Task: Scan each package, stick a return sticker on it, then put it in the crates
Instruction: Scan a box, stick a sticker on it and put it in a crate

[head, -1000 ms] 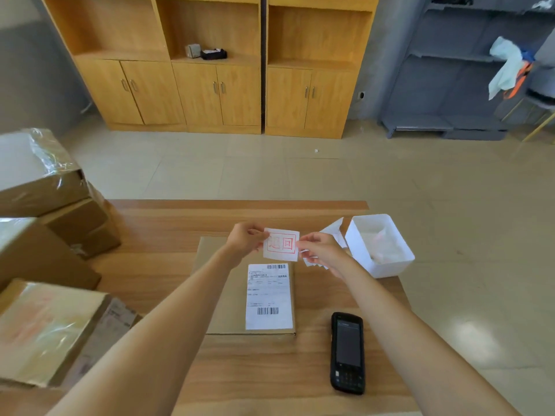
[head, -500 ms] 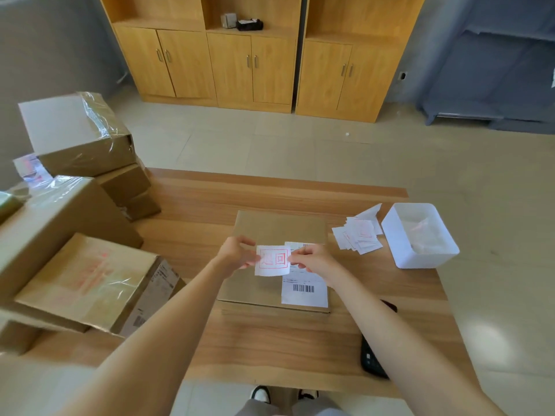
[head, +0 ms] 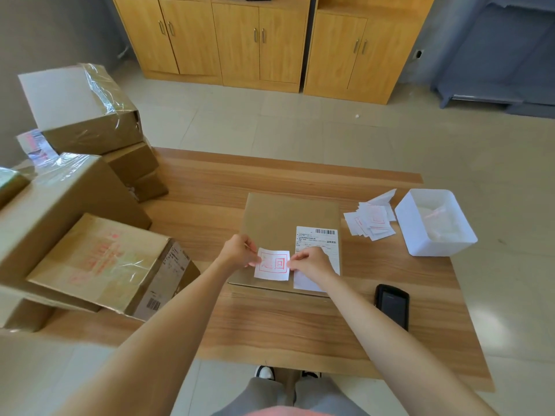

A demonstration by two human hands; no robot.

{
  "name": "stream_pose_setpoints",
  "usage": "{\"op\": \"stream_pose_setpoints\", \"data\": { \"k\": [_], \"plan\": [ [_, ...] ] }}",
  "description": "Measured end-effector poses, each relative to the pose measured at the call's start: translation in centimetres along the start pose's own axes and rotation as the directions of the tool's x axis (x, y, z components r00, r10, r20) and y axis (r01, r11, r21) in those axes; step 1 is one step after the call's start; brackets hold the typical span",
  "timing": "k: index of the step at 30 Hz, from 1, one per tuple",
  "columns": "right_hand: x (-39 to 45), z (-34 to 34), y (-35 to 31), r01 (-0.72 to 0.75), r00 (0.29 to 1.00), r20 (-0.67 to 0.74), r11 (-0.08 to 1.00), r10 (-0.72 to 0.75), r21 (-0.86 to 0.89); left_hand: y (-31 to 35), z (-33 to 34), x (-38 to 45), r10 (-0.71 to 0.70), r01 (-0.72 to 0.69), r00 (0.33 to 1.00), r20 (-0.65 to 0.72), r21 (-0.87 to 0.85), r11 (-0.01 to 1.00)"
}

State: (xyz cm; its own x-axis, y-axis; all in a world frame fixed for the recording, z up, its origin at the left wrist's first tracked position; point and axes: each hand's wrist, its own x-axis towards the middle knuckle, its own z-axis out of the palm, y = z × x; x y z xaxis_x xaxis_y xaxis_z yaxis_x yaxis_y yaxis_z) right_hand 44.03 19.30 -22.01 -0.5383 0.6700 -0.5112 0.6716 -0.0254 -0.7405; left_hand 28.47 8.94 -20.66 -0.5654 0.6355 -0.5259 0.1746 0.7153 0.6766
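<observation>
A flat brown package (head: 279, 223) lies in the middle of the wooden table (head: 300, 319), with a white shipping label (head: 324, 238) on its right half. Over the package's near left part I hold a white return sticker (head: 272, 264) printed in red. My left hand (head: 238, 253) pinches its left edge and my right hand (head: 310, 263) pinches its right edge. Whether the sticker touches the cardboard I cannot tell. A black handheld scanner (head: 392, 304) lies on the table to the right.
Several taped cardboard boxes (head: 99, 265) are stacked along the table's left side. A loose pile of return stickers (head: 372, 222) and a white plastic bin (head: 435, 226) sit at the right back. Wooden cabinets (head: 258, 40) stand across the tiled floor.
Both hands have brought the sticker down from above the package's far edge toward its near left part. The camera has tilted downward, bringing the left stack of boxes further into view.
</observation>
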Motion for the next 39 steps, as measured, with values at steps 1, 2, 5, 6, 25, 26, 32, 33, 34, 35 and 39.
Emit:
{"op": "stream_pose_setpoints", "data": {
  "k": [1,2,5,6,25,26,32,33,34,35,39],
  "plan": [
    [0.0,0.1,0.1,0.001,1.0,-0.014,1.0,-0.001,-0.009,-0.1,0.1,0.0,0.02,-0.02,1.0,-0.006,0.022,1.0],
    [0.1,0.3,0.2,0.005,1.0,-0.028,1.0,-0.006,-0.017,-0.2,0.2,0.0,0.04,-0.04,0.999,-0.012,0.05,0.998],
    [0.1,0.6,0.2,0.027,0.998,-0.055,0.997,-0.031,-0.068,-0.5,0.6,0.0,0.091,-0.086,0.995,-0.038,0.125,0.988],
    [0.0,0.7,0.2,0.038,0.997,-0.062,0.995,-0.044,-0.096,-0.6,0.7,0.0,0.104,-0.096,0.993,-0.048,0.146,0.985],
    [-0.9,1.4,0.6,0.087,0.982,-0.129,0.938,-0.137,-0.335,-0.5,1.3,-1.6,0.245,-0.143,0.967,-0.069,0.647,0.749],
    [-1.1,1.5,0.5,0.106,0.975,-0.143,0.919,-0.171,-0.38,-0.7,1.3,-1.7,0.281,-0.164,0.958,-0.067,0.673,0.721],
    [-2.0,4.3,0.1,0.309,0.801,-0.171,0.642,-0.573,-0.701,-2.6,2.9,-2.3,0.539,-0.351,0.843,-0.001,0.757,0.551],
    [-2.2,4.9,0.2,0.329,0.778,-0.146,0.594,-0.611,-0.734,-2.8,3.2,-2.4,0.542,-0.363,0.84,0.023,0.765,0.531],
    [-2.2,5.4,0.3,0.34,0.766,-0.124,0.561,-0.631,-0.755,-3.1,3.5,-2.5,0.543,-0.375,0.838,0.05,0.776,0.507],
    [-2.2,6.0,0.5,0.348,0.768,-0.096,0.538,-0.634,-0.768,-3.3,3.7,-2.6,0.548,-0.389,0.833,0.076,0.784,0.483],
    [-3.3,7.3,1.1,0.329,0.847,-0.011,0.539,-0.532,-0.776,-4.2,4.4,-2.5,0.528,-0.413,0.838,0.138,0.793,0.448]
  ]
}}
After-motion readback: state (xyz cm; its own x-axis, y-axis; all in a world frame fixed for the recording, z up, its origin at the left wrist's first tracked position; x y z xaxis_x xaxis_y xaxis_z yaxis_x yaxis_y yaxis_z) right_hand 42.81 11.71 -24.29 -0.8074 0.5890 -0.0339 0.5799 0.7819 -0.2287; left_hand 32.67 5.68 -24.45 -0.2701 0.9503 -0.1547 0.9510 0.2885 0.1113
